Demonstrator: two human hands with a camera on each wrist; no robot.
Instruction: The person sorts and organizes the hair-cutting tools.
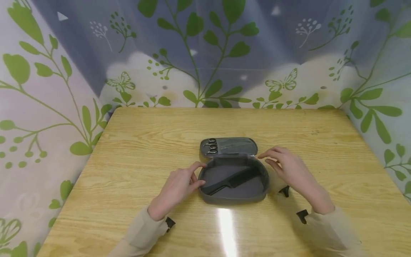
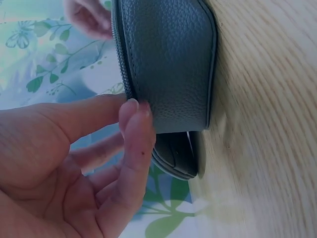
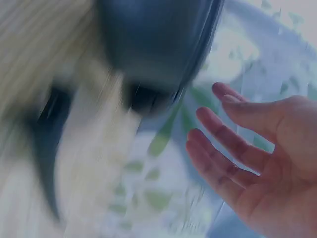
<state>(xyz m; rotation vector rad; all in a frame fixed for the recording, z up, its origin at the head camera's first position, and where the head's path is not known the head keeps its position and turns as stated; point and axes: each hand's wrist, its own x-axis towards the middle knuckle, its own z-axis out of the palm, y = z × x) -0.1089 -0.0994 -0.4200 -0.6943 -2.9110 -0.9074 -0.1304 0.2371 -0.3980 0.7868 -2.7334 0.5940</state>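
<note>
Pinching the left rim of the grey case [image 1: 232, 200] with your left hand [image 1: 177, 185], you hold your right hand [image 1: 293, 168], loose and empty, near its right end; the case lies open on the table [image 1: 144, 139], a black comb [image 1: 244, 177] inside.

Under the fingers [image 1: 196, 165] spreads a yellowish wooden table [image 1: 144, 142], its grain running mostly sideways and its straight far edge well beyond them. Nearer the viewer than the fingers, a bright white streak of light [image 1: 226, 228] shines on the wood. Past the far edge hangs a blue-and-white curtain [image 1: 199, 50] with green leaves and butterflies; similar leafy panels [image 1: 41, 110] flank the fingers, well apart, left and right.
</note>
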